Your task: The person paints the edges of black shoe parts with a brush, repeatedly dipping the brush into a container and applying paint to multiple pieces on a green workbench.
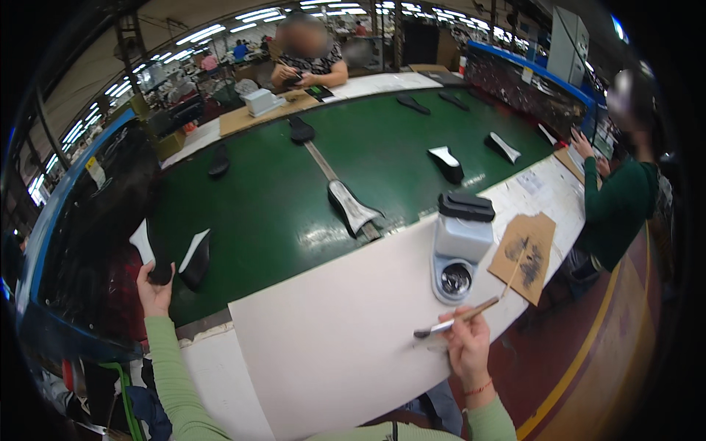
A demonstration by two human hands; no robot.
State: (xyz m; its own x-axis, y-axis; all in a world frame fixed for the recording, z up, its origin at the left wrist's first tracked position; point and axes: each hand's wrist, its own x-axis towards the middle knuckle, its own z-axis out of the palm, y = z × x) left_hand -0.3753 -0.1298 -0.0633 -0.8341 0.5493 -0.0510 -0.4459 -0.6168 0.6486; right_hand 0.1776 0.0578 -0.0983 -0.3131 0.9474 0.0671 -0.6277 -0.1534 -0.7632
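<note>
Left hand [154,288] outstretched, grip grasping shoe piece [149,253]; right hand [468,344] pinching brush [456,319].

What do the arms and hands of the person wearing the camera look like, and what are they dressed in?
Both forearms wear snug, light green long sleeves of a ribbed knit that end at the wrists. The left hand is bare, with no glove and no ring or watch in view. The right hand is bare too, with a thin red cord bracelet just above the cuff.
</note>
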